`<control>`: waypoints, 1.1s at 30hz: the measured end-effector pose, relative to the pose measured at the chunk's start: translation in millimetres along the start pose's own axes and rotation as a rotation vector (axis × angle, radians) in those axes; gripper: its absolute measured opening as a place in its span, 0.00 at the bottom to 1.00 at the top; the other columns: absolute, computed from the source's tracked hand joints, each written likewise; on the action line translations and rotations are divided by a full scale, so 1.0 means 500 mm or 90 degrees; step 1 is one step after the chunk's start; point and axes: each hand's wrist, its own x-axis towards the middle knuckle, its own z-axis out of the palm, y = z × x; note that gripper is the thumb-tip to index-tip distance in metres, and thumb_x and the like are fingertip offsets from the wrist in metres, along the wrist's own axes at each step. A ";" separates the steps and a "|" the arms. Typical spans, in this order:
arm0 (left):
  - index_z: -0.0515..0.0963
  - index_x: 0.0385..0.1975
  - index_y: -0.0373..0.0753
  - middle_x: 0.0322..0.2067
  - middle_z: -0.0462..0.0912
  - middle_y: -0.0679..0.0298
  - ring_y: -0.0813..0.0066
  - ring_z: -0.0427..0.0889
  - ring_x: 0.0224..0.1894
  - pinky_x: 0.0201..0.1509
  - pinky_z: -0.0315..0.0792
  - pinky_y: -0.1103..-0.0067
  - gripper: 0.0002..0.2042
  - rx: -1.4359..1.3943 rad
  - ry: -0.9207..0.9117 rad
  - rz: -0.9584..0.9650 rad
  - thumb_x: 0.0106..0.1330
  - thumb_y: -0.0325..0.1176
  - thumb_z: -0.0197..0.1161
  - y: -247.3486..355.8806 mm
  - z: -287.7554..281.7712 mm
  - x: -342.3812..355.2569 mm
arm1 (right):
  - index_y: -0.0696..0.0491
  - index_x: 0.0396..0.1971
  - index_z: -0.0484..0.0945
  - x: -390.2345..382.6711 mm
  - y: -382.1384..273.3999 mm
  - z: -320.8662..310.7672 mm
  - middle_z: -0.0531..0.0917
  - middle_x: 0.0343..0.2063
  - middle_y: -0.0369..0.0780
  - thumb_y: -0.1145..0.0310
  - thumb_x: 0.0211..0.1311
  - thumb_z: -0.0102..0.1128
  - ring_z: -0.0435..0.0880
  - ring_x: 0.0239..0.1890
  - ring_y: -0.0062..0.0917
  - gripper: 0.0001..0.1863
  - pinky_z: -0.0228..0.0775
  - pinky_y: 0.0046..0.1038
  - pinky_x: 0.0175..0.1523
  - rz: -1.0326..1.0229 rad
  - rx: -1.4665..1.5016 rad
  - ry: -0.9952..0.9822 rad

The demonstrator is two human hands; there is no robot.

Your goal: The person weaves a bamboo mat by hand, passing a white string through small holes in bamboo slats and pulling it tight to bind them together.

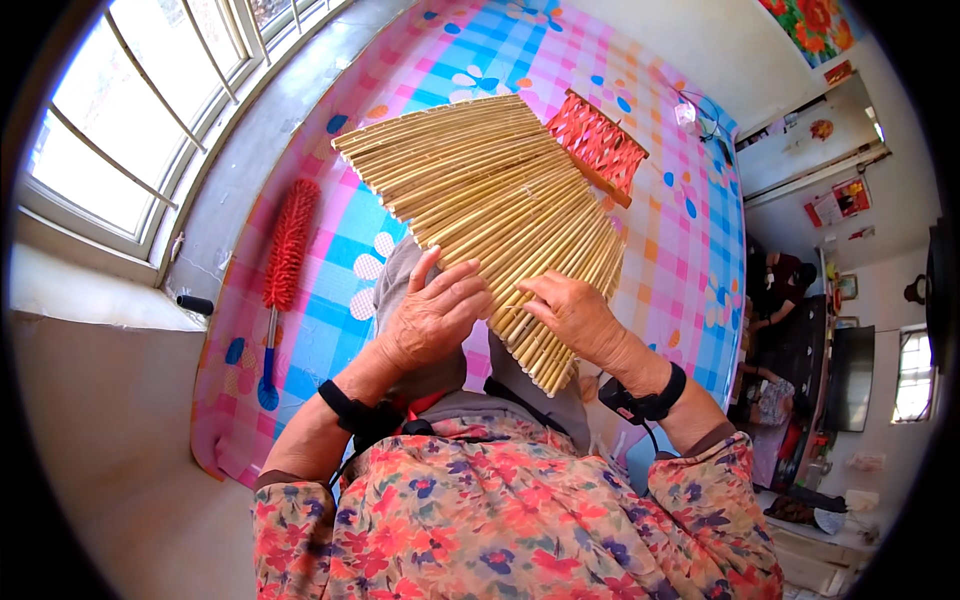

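Observation:
A mat of straw-coloured stalks (490,195), laid side by side and spread like a fan, lies across my knees and reaches over the bed. At its near left edge is my left hand (437,312), fingers stretched out and apart, the fingertips against or just over the stalk ends. My right hand (580,315) rests on the near right part of the mat with its fingers curled. Its thumb and forefinger come together at the stalks; whatever is between them is too small to make out. Both wrists wear black bands.
The bed has a checked, flowered cover (340,270). A red fluffy duster (292,245) with a blue handle lies left of me. Beyond the mat stands a red woven rack-like piece (598,147). A barred window (130,110) is at left; other people (785,285) are at far right.

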 end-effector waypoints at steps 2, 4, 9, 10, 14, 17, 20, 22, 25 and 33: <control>0.77 0.37 0.44 0.42 0.77 0.68 0.70 0.72 0.57 0.68 0.49 0.58 0.13 0.010 0.000 0.003 0.50 0.25 0.60 -0.001 0.004 -0.002 | 0.54 0.38 0.76 -0.009 0.004 0.014 0.78 0.31 0.44 0.68 0.56 0.59 0.80 0.35 0.40 0.11 0.74 0.35 0.39 0.004 -0.015 -0.006; 0.77 0.38 0.45 0.42 0.77 0.69 0.70 0.72 0.57 0.68 0.49 0.58 0.14 0.010 0.009 0.017 0.50 0.25 0.60 -0.003 0.005 -0.005 | 0.54 0.33 0.74 -0.015 -0.003 0.020 0.77 0.30 0.43 0.68 0.56 0.58 0.80 0.33 0.39 0.07 0.74 0.35 0.36 -0.002 -0.055 0.005; 0.77 0.38 0.46 0.43 0.77 0.69 0.72 0.73 0.56 0.68 0.48 0.59 0.14 0.001 -0.032 0.049 0.51 0.26 0.60 -0.005 -0.003 -0.005 | 0.54 0.29 0.73 -0.015 -0.002 0.028 0.75 0.27 0.42 0.70 0.56 0.57 0.79 0.29 0.36 0.05 0.73 0.32 0.32 -0.036 -0.128 0.055; 0.77 0.39 0.47 0.43 0.77 0.69 0.72 0.73 0.56 0.68 0.48 0.60 0.13 -0.002 -0.040 0.068 0.52 0.26 0.60 -0.006 -0.003 -0.005 | 0.54 0.27 0.71 -0.014 0.000 0.021 0.73 0.25 0.41 0.70 0.56 0.56 0.78 0.27 0.35 0.04 0.73 0.32 0.30 -0.068 -0.155 0.085; 0.76 0.39 0.47 0.42 0.77 0.69 0.73 0.73 0.55 0.67 0.49 0.61 0.12 -0.013 -0.068 0.051 0.54 0.28 0.59 -0.002 -0.009 -0.003 | 0.53 0.28 0.71 0.026 0.060 -0.069 0.72 0.25 0.40 0.71 0.59 0.51 0.78 0.27 0.33 0.03 0.72 0.32 0.29 -0.053 -0.444 0.200; 0.76 0.39 0.47 0.42 0.76 0.69 0.74 0.74 0.53 0.67 0.49 0.62 0.11 -0.014 -0.056 0.054 0.55 0.29 0.58 -0.002 -0.014 0.004 | 0.53 0.29 0.71 0.052 0.075 -0.159 0.72 0.26 0.40 0.71 0.58 0.53 0.78 0.28 0.34 0.02 0.72 0.32 0.29 -0.040 -0.374 0.348; 0.76 0.39 0.46 0.42 0.76 0.69 0.74 0.74 0.53 0.66 0.50 0.62 0.11 -0.023 -0.064 0.038 0.55 0.29 0.58 0.003 -0.015 0.015 | 0.55 0.31 0.71 0.055 0.073 -0.158 0.74 0.26 0.39 0.74 0.59 0.57 0.79 0.27 0.30 0.05 0.73 0.29 0.31 -0.058 -0.341 0.416; 0.75 0.40 0.45 0.42 0.76 0.68 0.73 0.74 0.53 0.65 0.52 0.62 0.12 -0.012 -0.078 0.069 0.54 0.30 0.58 0.004 -0.008 0.015 | 0.56 0.31 0.70 0.057 0.051 -0.128 0.74 0.26 0.38 0.73 0.61 0.55 0.80 0.28 0.27 0.04 0.74 0.27 0.32 -0.004 -0.059 0.397; 0.74 0.41 0.44 0.42 0.75 0.66 0.72 0.73 0.53 0.63 0.55 0.63 0.13 0.019 -0.137 0.094 0.54 0.31 0.58 0.011 -0.009 0.026 | 0.59 0.31 0.69 0.065 0.039 -0.103 0.74 0.26 0.36 0.70 0.68 0.49 0.83 0.34 0.24 0.08 0.79 0.26 0.39 0.079 0.382 0.373; 0.73 0.45 0.38 0.49 0.75 0.62 0.66 0.72 0.54 0.57 0.63 0.65 0.16 -0.047 -0.162 0.176 0.55 0.32 0.54 0.005 0.003 0.034 | 0.55 0.30 0.70 0.076 0.019 -0.086 0.72 0.22 0.34 0.68 0.66 0.52 0.79 0.27 0.24 0.08 0.76 0.30 0.32 0.176 1.086 0.320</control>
